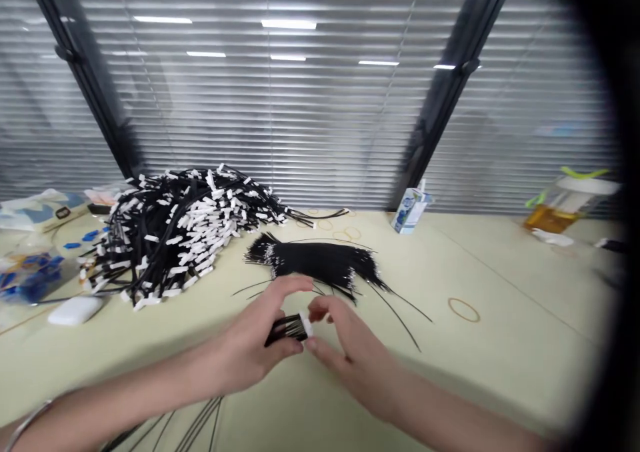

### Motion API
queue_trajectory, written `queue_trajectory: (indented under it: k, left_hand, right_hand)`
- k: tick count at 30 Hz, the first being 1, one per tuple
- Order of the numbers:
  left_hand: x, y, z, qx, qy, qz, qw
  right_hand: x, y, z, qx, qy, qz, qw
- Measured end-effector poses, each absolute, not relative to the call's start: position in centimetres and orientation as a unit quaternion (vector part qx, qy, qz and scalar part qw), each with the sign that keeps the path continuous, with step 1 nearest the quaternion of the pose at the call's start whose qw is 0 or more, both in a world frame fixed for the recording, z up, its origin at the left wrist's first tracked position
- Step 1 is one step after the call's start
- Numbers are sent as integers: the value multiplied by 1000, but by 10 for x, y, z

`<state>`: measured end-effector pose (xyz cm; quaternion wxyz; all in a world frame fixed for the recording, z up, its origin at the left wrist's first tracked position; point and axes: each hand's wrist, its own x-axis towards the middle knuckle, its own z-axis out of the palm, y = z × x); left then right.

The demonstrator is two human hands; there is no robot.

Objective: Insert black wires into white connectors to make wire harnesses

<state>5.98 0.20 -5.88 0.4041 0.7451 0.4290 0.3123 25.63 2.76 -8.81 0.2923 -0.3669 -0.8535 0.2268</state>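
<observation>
My left hand (pixel 253 345) is closed around a small bundle of thin black wires (pixel 286 329) that ends in a white connector (pixel 305 323). My right hand (pixel 345 345) pinches that white end with thumb and fingertips. The wires trail back under my left forearm toward the table's near edge. Just beyond my hands lies a loose sheaf of black wires (pixel 320 262) on the pale table (pixel 500 352). A large heap of black cables with white connectors (pixel 180 229) sits to the left of it.
A rubber band (pixel 463 310) lies to the right, with more rubber bands (pixel 345 232) near the window blinds. A small drink carton (pixel 410 211) stands at the back. A clear container (pixel 565 205) is far right. A white case (pixel 75 310) and blue packets (pixel 30 272) lie at left.
</observation>
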Motion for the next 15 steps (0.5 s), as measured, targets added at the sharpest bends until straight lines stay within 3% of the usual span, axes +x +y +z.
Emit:
queue_trajectory:
  k: [2, 4, 8, 15]
  left_hand:
    - [63, 1, -61, 778, 387, 317, 380]
    - [65, 1, -64, 803, 354, 319, 357]
    - [61, 6, -66, 780, 428, 303, 342]
    - [35, 8, -51, 793, 438, 52, 420]
  right_hand:
    - [252, 32, -86, -396, -820, 337, 238]
    - [249, 35, -82, -396, -809, 376, 217]
    - [254, 40, -75, -410, -767, 446, 213]
    - [271, 38, -83, -445, -700, 505, 240]
